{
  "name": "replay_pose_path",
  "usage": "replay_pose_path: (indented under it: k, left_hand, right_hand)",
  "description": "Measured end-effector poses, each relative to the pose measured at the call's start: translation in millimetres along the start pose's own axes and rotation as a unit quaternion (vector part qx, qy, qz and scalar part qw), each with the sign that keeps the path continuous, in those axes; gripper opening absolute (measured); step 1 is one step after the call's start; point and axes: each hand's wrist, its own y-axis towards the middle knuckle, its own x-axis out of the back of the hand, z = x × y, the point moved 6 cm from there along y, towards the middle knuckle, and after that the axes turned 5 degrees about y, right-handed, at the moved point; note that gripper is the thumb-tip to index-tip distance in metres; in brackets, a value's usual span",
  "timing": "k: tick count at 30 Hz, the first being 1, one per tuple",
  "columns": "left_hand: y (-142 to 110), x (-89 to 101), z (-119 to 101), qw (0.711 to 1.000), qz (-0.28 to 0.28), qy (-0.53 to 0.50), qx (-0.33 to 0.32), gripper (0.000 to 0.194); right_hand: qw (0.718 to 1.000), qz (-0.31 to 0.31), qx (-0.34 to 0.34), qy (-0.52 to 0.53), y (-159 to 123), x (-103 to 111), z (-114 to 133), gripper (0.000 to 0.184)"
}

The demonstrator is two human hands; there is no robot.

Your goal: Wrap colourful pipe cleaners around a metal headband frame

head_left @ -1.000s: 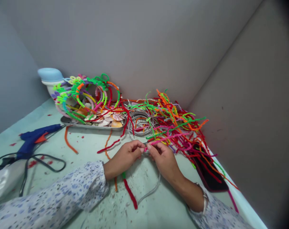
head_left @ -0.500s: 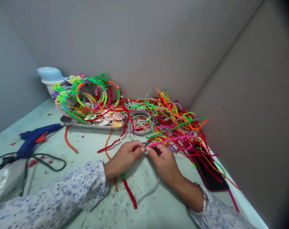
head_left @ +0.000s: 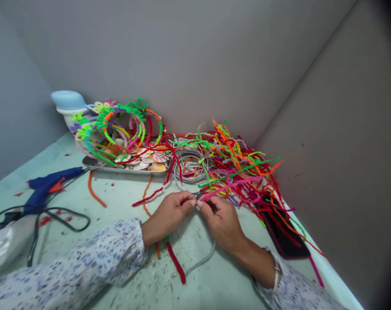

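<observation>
At the table's middle, my left hand point(head_left: 173, 213) and my right hand point(head_left: 223, 220) meet with fingertips pinched almost together. Between them is the near end of a pink pipe cleaner point(head_left: 229, 187), which slants up right from my right fingers over the pile. What exactly lies inside the pinches is mostly hidden. Below my left hand a red pipe cleaner piece point(head_left: 176, 262) with a green bit at its top emerges. From its lower end a grey wire point(head_left: 202, 260) curves up toward my right hand. Scissors point(head_left: 198, 194), partly hidden, lie just behind the fingertips.
Behind are a heap of coloured pipe cleaners point(head_left: 234, 150), a wire coil point(head_left: 192, 165) and a metal tray point(head_left: 127, 171) of shells with pipe-cleaner hoops point(head_left: 111, 125). A blue glue gun point(head_left: 50, 185) with its cord lies left, a phone point(head_left: 285, 230) right. A blue-lidded container point(head_left: 69, 101) stands behind.
The pink pipe cleaner's far part has shifted slightly upward. My hands stay in nearly the same place, fingertips still pinched together.
</observation>
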Motion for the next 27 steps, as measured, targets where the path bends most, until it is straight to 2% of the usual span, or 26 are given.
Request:
replay_pose_path:
  k: [6, 11, 20, 27]
  left_hand:
    - [1, 0.8, 3, 1.000, -0.009, 0.000, 0.008, 0.017]
    - [2, 1.8, 7, 0.998, -0.013, -0.026, 0.058, 0.019]
    - [4, 1.4, 14, 0.995, -0.004, -0.057, 0.086, 0.023]
    - [3, -0.5, 13, 0.993, 0.008, -0.078, 0.092, 0.022]
  right_hand:
    - [1.000, 0.001, 0.027, -0.009, 0, 1, 5, 0.018]
    - [1.000, 0.017, -0.012, 0.021, 1, -6, -5, 0.012]
    - [0.999, 0.012, -0.032, 0.020, 2, -9, -12, 0.012]
    - [0.998, 0.008, 0.055, 0.008, 1, -2, 6, 0.017]
